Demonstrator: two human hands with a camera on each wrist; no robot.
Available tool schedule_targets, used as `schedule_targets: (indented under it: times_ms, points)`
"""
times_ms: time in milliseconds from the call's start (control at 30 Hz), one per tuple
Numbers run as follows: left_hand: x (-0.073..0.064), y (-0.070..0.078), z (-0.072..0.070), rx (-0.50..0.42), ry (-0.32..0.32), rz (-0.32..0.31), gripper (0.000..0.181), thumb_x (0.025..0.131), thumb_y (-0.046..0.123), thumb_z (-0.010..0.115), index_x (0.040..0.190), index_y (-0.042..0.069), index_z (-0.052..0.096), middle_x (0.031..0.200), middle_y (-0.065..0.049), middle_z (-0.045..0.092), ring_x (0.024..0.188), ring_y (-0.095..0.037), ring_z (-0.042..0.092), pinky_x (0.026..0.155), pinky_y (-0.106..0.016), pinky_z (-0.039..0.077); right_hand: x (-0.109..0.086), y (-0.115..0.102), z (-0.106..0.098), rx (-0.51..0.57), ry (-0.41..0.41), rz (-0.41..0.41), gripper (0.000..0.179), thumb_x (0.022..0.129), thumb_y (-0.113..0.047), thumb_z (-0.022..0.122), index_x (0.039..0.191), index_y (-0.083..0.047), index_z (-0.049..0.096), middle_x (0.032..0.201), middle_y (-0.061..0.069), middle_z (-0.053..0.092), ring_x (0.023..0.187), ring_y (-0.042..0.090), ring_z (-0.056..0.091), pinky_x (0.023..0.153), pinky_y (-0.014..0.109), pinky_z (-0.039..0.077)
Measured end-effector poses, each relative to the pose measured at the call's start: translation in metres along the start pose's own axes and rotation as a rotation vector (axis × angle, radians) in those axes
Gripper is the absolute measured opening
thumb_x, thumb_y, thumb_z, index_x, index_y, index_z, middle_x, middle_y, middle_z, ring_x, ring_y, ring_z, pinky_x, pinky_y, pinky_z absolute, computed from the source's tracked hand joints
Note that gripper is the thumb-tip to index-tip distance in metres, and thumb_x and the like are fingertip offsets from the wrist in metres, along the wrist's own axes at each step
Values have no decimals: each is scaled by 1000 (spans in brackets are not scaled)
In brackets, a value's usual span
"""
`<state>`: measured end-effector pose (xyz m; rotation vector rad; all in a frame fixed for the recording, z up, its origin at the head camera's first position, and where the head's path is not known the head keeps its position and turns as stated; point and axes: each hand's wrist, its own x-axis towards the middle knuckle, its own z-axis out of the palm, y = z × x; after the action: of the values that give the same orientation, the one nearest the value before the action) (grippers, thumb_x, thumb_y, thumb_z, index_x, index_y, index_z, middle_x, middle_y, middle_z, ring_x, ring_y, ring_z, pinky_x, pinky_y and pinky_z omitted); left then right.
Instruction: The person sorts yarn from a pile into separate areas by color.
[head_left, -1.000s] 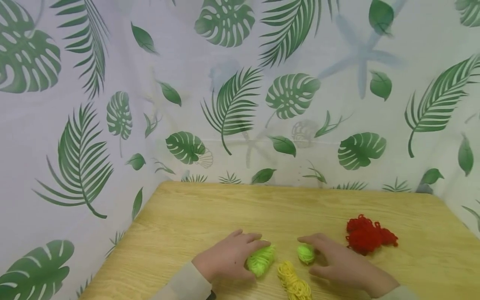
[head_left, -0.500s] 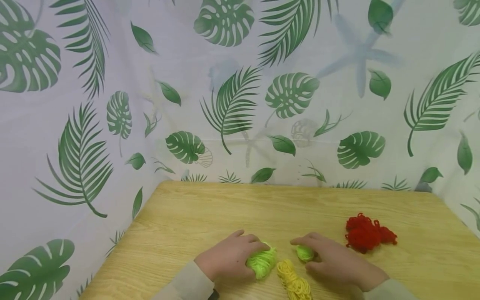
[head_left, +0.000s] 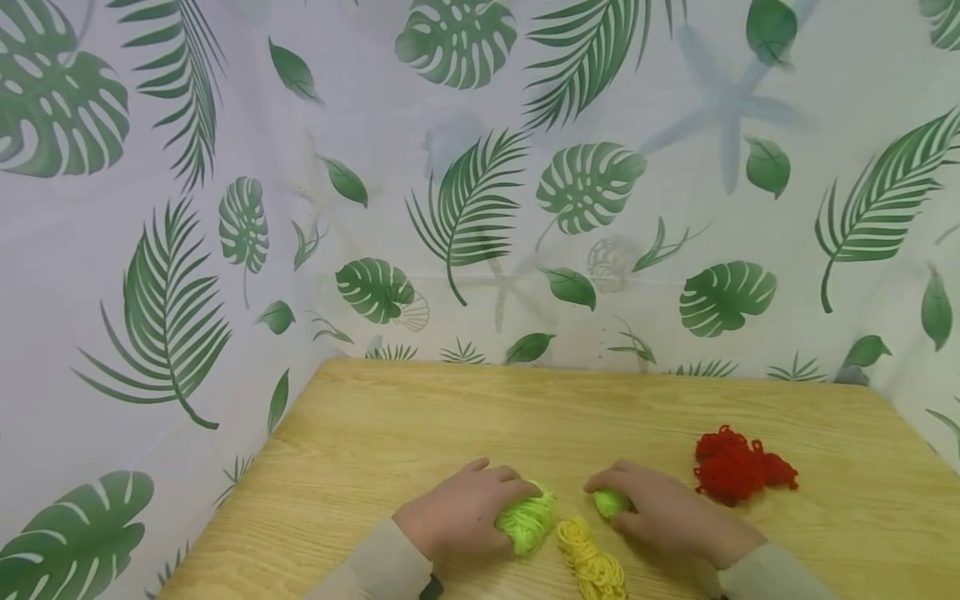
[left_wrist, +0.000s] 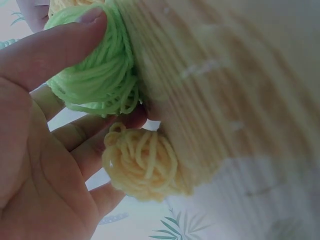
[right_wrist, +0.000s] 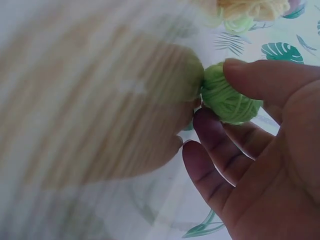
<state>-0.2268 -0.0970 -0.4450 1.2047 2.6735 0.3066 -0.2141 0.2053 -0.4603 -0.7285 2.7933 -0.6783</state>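
Observation:
My left hand (head_left: 465, 512) grips a bright green skein of yarn (head_left: 529, 525), thumb laid across it in the left wrist view. Close by the fingers there, a pale yellow bundle of yarn (left_wrist: 142, 162) shows; the hand hides it from the head view. To the right, my right hand (head_left: 667, 510) pinches a small green yarn ball (right_wrist: 230, 100) between thumb and fingers, low at the table surface. A yellow skein of yarn (head_left: 591, 562) lies between the two hands, nearer the front.
A loose red heap of yarn (head_left: 738, 468) lies beyond the right hand on the wooden table (head_left: 480, 408). White cloth printed with green leaves (head_left: 570, 317) hangs behind the table and along its sides.
The right hand has moved slightly left and its fingers have closed in around the small green ball. The left hand stays on its green skein. The yellow and red yarn have not moved.

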Motion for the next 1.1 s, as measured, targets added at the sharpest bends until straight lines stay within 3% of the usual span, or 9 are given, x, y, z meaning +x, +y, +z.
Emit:
schedule_targets:
  times_ms: [400, 833, 1100]
  points:
    - [-1, 0, 1, -2, 9, 18, 66, 81, 24, 75, 144, 28, 56, 139, 11, 55, 129, -6, 50, 118, -46, 28, 15, 1, -11, 27, 47, 94, 37, 92, -16, 72, 127, -24, 66, 118, -7, 60, 113, 20, 57, 100, 52, 48]
    - [-1, 1, 1, 8, 15, 4, 66, 80, 25, 74, 143, 30, 56, 138, 12, 55, 128, -10, 50, 114, -39, 35, 43, 20, -23, -27, 139, 74, 39, 95, -18, 66, 133, -17, 64, 129, 5, 60, 121, 30, 56, 102, 57, 45]
    - [1, 0, 1, 2, 4, -12, 66, 81, 26, 75, 144, 33, 55, 139, 13, 54, 130, -13, 50, 113, -39, 37, 56, 29, -28, 2, 156, 129, 45, 96, -20, 62, 141, -15, 58, 142, 12, 55, 133, 38, 48, 107, 61, 38]
